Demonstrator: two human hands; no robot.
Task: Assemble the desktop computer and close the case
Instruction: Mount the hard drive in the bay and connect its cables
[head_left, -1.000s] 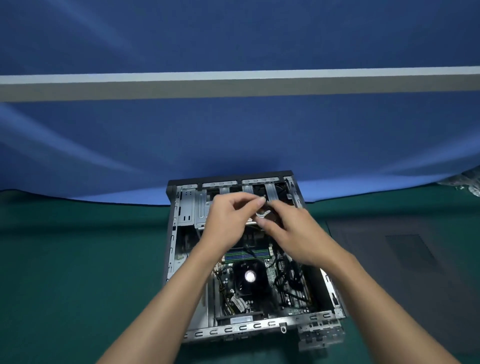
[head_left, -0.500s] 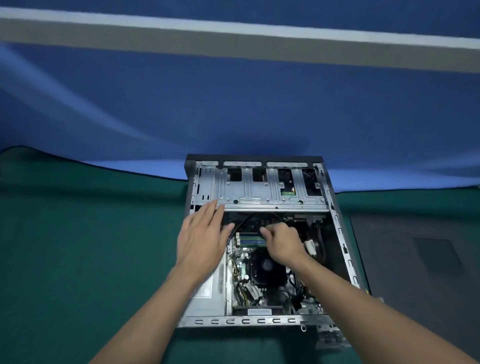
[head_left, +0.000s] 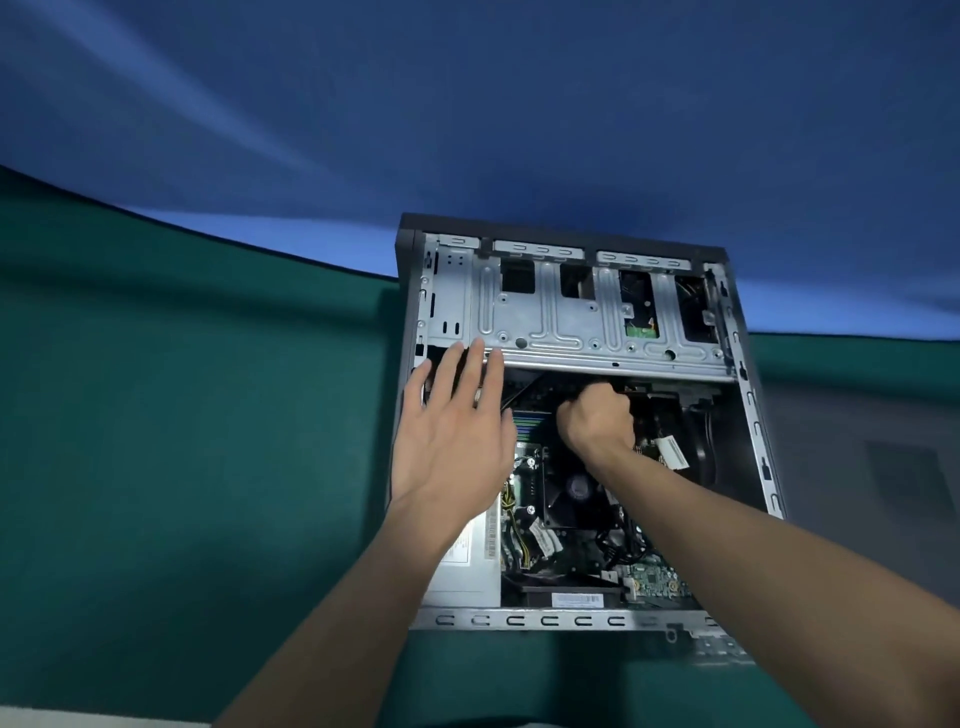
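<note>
The case (head_left: 519, 619) is laid open on the green cloth (head_left: 182, 415), right of centre, with its drive cage (head_left: 571, 322) at the far end. The left hand (head_left: 452, 441) is spread flat, its straight fingertips laid at the cage's near left edge. The right hand (head_left: 597, 421) is curled inside the case, beneath that edge; whether anything is gripped cannot be told.

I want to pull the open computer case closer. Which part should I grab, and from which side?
Probably the slotted metal rail along the computer case's near edge, hooked from above on your side. The case lies open side up; that rail is bare, while the middle holds cables, the fan and the right hand.
</note>
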